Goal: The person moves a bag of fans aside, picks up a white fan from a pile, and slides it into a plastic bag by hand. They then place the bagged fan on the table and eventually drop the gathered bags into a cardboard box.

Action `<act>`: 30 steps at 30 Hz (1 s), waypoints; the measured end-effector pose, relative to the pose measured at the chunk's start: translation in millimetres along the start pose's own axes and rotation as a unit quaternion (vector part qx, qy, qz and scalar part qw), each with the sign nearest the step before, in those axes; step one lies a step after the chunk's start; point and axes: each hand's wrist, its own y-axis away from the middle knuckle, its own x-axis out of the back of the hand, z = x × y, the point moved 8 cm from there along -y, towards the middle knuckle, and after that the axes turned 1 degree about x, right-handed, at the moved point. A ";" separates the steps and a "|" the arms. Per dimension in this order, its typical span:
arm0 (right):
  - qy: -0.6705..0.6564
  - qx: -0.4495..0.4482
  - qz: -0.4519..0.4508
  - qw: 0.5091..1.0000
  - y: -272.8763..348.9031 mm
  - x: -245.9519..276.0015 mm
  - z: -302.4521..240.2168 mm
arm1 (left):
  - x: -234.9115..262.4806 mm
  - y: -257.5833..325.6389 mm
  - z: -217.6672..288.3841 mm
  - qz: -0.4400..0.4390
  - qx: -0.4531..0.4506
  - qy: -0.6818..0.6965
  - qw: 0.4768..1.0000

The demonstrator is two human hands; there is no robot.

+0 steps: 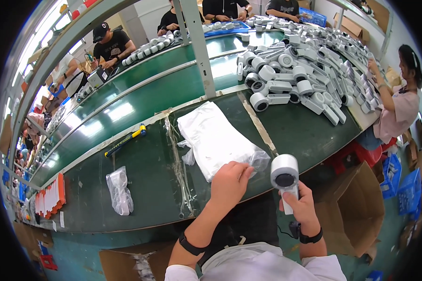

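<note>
My right hand (301, 206) is closed round the handle of a white handheld device (284, 171), which has a round drum-shaped head with a dark round opening and resembles a small handheld fan. Its head points up, near the table's front edge. Left of it, my left hand (230, 183) pinches the near right corner of a stack of clear plastic bags (213, 136) lying flat on the green table. Further left, another such device in a clear bag (120, 191) rests on the table.
Many loose devices (300, 70) are heaped at the back right. A yellow-and-black cutter knife (126, 139) and orange-and-white boxes (50, 196) lie left. A metal post (202, 56) rises beyond the bags. An open carton (354, 210) stands right; a person (401, 103) works beyond it.
</note>
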 end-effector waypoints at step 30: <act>0.250 -0.091 -0.128 0.956 -49.3 -63.6 3.4 | 34.1 17.2 40.5 -0.020 -0.166 -0.021 0.986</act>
